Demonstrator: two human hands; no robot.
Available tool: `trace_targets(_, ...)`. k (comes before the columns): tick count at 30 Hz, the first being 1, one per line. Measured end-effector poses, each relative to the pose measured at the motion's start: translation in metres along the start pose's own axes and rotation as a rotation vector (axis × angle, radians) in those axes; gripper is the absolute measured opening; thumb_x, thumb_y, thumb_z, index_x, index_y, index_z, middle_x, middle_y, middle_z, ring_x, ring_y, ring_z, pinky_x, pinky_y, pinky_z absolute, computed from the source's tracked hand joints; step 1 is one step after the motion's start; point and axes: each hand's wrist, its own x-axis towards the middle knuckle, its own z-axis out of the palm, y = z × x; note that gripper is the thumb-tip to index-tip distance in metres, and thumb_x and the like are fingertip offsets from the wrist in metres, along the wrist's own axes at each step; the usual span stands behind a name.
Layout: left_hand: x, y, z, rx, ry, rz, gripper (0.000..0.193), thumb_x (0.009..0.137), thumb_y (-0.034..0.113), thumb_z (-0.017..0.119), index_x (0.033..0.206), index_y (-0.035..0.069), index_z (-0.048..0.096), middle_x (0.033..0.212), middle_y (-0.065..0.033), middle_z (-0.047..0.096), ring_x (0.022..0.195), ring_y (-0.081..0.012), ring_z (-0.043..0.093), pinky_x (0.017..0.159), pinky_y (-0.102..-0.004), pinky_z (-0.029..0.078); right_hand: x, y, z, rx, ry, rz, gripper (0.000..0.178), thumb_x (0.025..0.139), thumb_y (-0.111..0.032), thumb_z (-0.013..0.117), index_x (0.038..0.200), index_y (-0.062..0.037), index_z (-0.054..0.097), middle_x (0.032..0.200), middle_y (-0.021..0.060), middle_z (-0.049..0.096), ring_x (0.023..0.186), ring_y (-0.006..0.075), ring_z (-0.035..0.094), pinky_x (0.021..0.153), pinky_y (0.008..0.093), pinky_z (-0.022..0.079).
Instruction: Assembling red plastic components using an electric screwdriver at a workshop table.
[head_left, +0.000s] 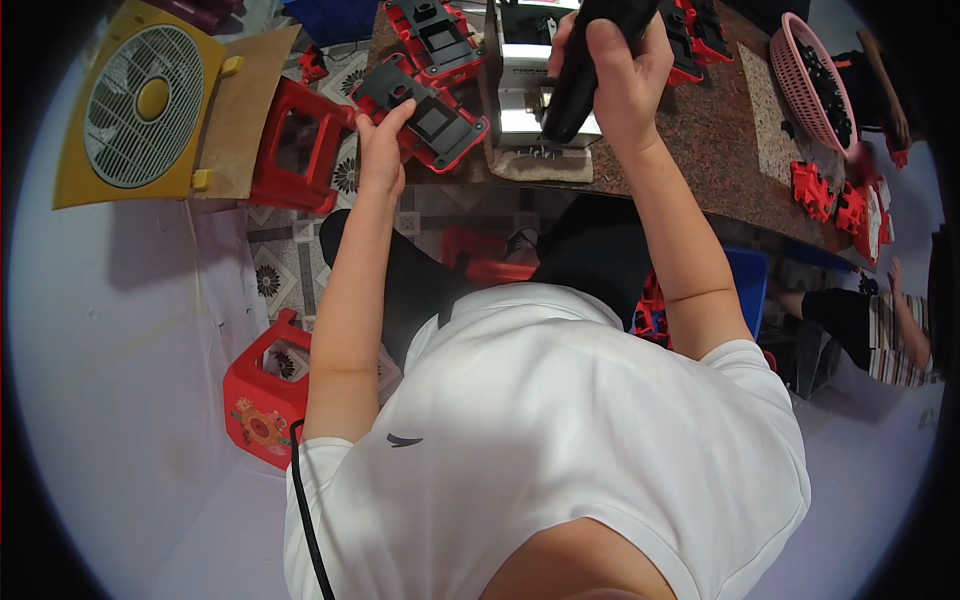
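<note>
The left hand (380,150), at eleven o'clock, is closed in a pinch on the near-left edge of a red-and-black unit (435,122): the thumb lies flat on top, the fingers mostly hidden beneath. That unit sits toward half past eleven, over the left corner of the speckled tabletop (670,175); whether it rests there or is lifted, I cannot tell. A second unit (450,50) lies just beyond it, toward twelve.

The right hand, at one o'clock (635,85), is wrapped around a thick black handheld tool (573,108) — thumb along the body, no slack visible in the grip. The tool's lower end points down over the front of a silver box (515,115), which stands on a pale pad (545,165) between twelve and one. Contact between tip and box cannot be made out.

To do this well, I would keep the tool upright and bring its tip in straight, with the wrist loose. The left thumb should press near the unit's edge, clear of the black centre, so the piece stays level — and does not nudge its neighbour.
</note>
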Motion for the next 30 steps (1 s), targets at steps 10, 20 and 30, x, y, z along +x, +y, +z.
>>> trace_targets(10,-0.004,0.0,0.008,-0.028,0.007,0.04,0.055,0.077,0.011,0.073,0.119,0.004,0.038,0.114,-0.0134,0.055,0.104,-0.0216,0.057,0.091,-0.035,0.047,-0.021,0.0,0.081,0.289,0.069,-0.074,0.053,0.085,-0.04,0.069,0.108,0.0022,0.048,0.08,0.011,0.06,0.062,0.0165,0.059,0.055,0.0294,0.051)
trace_targets(20,0.007,-0.017,-0.003,-0.025,0.01,0.056,0.056,0.079,0.009,0.07,0.122,0.002,0.035,0.114,-0.0148,0.054,0.101,-0.0222,0.058,0.086,-0.0352,0.05,-0.029,0.031,0.084,0.061,-0.206,-0.248,0.058,0.073,-0.013,0.079,0.118,0.0034,0.047,0.092,0.0075,0.062,0.073,0.014,0.06,0.068,0.0238,0.049)
trace_targets(30,0.011,-0.023,-0.003,-0.011,0.024,0.097,0.061,0.079,0.013,0.07,0.126,0.002,0.032,0.116,-0.0159,0.052,0.104,-0.0211,0.056,0.088,-0.0334,0.047,-0.018,0.039,0.089,-0.018,-0.216,-0.29,0.059,0.072,-0.02,0.082,0.118,-0.0003,0.051,0.09,0.0049,0.06,0.078,0.0116,0.057,0.071,0.0249,0.048)
